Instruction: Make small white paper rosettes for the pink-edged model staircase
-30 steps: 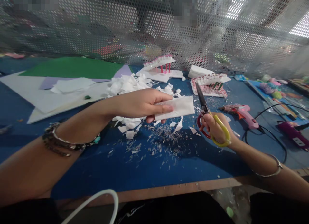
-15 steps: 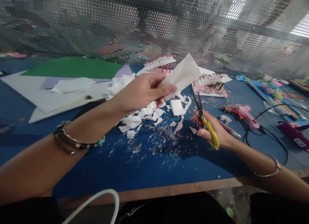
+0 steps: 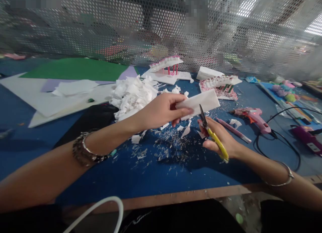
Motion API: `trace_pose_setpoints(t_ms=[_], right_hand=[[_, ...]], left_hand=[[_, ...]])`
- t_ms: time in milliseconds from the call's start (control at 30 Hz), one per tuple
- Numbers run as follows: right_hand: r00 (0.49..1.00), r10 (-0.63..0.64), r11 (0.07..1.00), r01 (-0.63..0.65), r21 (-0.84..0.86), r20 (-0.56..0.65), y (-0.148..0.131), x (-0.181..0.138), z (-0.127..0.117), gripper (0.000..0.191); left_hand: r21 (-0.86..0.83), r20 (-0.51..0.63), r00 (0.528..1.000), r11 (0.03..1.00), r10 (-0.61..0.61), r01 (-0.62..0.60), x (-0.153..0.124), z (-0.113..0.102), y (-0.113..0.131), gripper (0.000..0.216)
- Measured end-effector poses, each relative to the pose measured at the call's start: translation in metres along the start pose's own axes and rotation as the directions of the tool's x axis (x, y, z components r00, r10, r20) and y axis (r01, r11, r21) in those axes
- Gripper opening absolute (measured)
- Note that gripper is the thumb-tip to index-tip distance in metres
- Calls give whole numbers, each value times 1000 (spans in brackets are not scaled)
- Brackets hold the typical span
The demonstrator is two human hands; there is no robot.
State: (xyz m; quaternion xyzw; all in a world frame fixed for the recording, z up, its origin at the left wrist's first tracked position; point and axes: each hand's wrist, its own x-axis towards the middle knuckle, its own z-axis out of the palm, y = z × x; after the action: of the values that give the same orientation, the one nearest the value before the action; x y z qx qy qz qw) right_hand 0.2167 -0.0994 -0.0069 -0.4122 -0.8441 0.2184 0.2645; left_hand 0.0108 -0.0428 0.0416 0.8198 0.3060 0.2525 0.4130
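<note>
Between thumb and fingers, my left hand [image 3: 168,109] pinches a white piece of paper [image 3: 203,102], which points to the right. My right hand [image 3: 218,135] grips yellow-handled scissors [image 3: 216,140], their dark blades tilted up beside the paper's lower edge. Whether the blades touch the paper I cannot tell. Behind my left hand rises a heap of white paper pieces [image 3: 134,94]. Small white scraps [image 3: 171,142] are scattered on the blue tabletop [image 3: 151,179] below both hands.
Two small paper models, one with pink posts [image 3: 166,63] and one on a pink-speckled base [image 3: 218,85], stand behind. At right lie a pink glue gun [image 3: 256,118], a pen [image 3: 233,130] and a purple power strip [image 3: 308,139]. Green [image 3: 75,68] and white sheets [image 3: 50,100] lie left.
My left hand has brought the paper down and to the right, closer to the scissors, and turned it flatter. The scissors' blades are closer together. My right hand has shifted only slightly.
</note>
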Motion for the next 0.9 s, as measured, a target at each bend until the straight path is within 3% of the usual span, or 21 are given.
trace_pose_setpoints(t_ms=[900], right_hand=[[989,96,995,-96,6,-108,-1,-3,3,59]], left_hand=[[-75,1,1000,997,-30,30,2,3,1,17]])
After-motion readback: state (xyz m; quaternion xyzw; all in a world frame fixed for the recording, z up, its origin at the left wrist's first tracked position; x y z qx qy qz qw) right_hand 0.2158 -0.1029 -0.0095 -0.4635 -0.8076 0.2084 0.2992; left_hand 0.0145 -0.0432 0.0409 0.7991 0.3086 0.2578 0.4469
